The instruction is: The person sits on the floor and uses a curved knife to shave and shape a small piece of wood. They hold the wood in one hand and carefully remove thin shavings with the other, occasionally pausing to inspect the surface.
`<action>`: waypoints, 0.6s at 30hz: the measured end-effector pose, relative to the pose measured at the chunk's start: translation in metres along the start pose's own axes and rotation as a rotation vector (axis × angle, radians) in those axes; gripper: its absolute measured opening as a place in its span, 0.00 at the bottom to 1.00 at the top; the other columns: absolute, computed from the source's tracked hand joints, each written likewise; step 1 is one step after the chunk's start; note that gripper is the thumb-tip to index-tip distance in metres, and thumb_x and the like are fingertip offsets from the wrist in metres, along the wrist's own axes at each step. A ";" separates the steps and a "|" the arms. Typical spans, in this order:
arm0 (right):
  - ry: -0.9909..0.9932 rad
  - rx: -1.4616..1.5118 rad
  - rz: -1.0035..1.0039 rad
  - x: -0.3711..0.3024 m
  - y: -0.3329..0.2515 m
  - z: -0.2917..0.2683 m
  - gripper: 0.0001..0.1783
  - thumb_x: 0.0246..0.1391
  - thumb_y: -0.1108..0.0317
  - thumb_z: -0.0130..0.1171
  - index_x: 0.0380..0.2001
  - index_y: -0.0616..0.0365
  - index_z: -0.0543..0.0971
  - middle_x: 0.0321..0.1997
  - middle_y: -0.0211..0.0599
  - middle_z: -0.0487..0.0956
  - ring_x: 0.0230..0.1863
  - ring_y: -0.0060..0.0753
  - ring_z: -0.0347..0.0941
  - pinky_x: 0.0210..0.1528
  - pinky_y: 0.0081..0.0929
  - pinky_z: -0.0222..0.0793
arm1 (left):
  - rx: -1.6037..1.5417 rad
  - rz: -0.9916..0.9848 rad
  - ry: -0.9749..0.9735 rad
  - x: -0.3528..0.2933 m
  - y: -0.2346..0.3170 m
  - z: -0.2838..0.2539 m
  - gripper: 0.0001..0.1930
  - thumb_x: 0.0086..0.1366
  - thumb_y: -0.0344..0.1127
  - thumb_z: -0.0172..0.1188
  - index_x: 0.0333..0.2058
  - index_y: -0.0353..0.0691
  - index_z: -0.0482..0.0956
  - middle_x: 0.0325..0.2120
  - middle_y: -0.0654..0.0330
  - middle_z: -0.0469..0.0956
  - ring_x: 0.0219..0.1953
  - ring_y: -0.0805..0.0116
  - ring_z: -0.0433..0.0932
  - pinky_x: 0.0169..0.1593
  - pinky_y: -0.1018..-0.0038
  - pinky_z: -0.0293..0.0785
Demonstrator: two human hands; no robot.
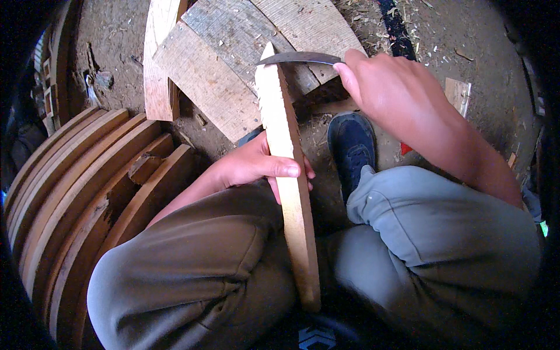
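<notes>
A long pale wooden stake (283, 134) runs from between my knees up toward the plank top, its far end tapered to a point with rough, splintered edges. My left hand (274, 166) is wrapped round its middle, thumb on top. A sickle (300, 57) with a thin, curved dark blade lies across the stake just below the tip. My right hand (385, 87) is closed on its handle, which the fingers hide.
Wide weathered planks (221, 64) form a low surface ahead, beside an upright timber (160, 64). Long wooden beams (87, 169) lie side by side at my left. Wood chips litter the dirt floor (443, 35). My dark shoe (352, 146) rests near the planks.
</notes>
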State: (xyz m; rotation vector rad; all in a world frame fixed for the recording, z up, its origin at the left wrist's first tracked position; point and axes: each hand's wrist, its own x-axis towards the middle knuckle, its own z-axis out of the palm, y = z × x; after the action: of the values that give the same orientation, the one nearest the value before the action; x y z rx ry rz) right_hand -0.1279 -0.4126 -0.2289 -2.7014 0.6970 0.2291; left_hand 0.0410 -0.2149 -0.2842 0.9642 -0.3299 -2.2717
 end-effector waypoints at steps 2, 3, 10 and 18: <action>0.030 -0.044 -0.026 -0.001 0.000 0.003 0.17 0.62 0.58 0.47 0.28 0.60 0.73 0.17 0.51 0.75 0.23 0.54 0.76 0.26 0.45 0.72 | 0.008 0.001 0.013 -0.001 -0.001 0.000 0.22 0.57 0.43 0.65 0.43 0.30 0.75 0.37 0.48 0.79 0.38 0.57 0.82 0.26 0.66 0.83; 0.033 -0.051 -0.020 0.000 -0.002 0.004 0.17 0.62 0.58 0.47 0.28 0.60 0.73 0.17 0.50 0.75 0.22 0.53 0.76 0.25 0.44 0.72 | 0.014 0.004 0.015 0.000 -0.002 -0.001 0.22 0.57 0.43 0.66 0.42 0.30 0.75 0.37 0.48 0.79 0.38 0.57 0.82 0.26 0.66 0.83; 0.016 -0.109 0.063 0.002 -0.017 0.009 0.16 0.62 0.58 0.47 0.26 0.57 0.74 0.19 0.46 0.78 0.23 0.44 0.79 0.25 0.37 0.75 | 0.066 -0.108 0.115 -0.004 0.005 0.003 0.32 0.45 0.49 0.71 0.44 0.32 0.72 0.35 0.49 0.79 0.37 0.55 0.81 0.43 0.62 0.77; 0.121 -0.148 0.090 0.015 -0.016 0.025 0.16 0.63 0.58 0.46 0.27 0.58 0.71 0.15 0.47 0.75 0.19 0.49 0.76 0.19 0.41 0.72 | 0.077 0.021 0.037 -0.002 -0.001 -0.003 0.23 0.56 0.44 0.66 0.42 0.30 0.75 0.36 0.49 0.80 0.34 0.58 0.82 0.23 0.66 0.82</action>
State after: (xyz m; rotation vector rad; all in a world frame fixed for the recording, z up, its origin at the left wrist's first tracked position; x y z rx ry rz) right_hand -0.1089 -0.3972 -0.2518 -2.8462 0.8696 0.1446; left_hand 0.0436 -0.2133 -0.2855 1.0354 -0.4118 -2.2337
